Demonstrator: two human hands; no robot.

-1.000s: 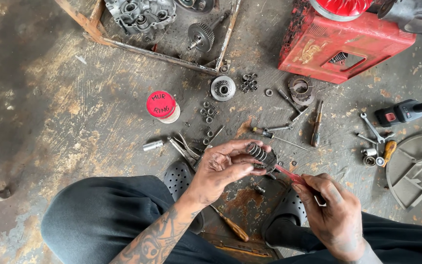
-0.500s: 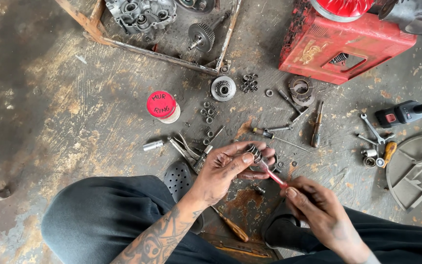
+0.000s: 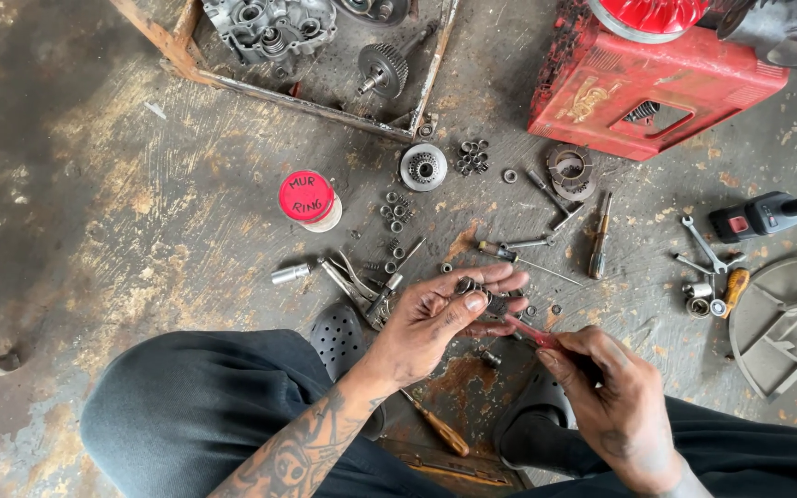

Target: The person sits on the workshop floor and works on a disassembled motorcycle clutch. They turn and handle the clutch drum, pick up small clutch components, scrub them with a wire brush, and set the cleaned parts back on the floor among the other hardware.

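The left hand (image 3: 440, 318) comes up from a tattooed forearm at the lower left, palm turned partly upward, with thumb and fingers curled round a small round metal part (image 3: 474, 291) — the thumb presses one side and the fingertips (image 3: 509, 278) wrap the other, so the part is pinched and held just above the concrete floor (image 3: 94, 231). The part is dark, greasy and mostly hidden by the fingers, so its exact form cannot be told. Just to the right, the right hand (image 3: 615, 401) rises from the lower right corner with the back of the hand toward the camera and the fingers closed round the handle of a red-handled tool (image 3: 532, 334); the tool's tip points up and left and meets the part in the left hand. Both hands sit between the person's knees, over a rusty patch of floor, with a wooden-handled screwdriver (image 3: 435, 426) lying below them. Around them, from left to right: a jar with a red lid (image 3: 308, 197), a chrome socket (image 3: 290, 273), scattered nuts and springs (image 3: 397, 217), a round toothed gear (image 3: 423, 167), a red metal box (image 3: 648, 88) at the top right, spanners (image 3: 707, 249) and a black and red power tool (image 3: 767, 214) at the far right.
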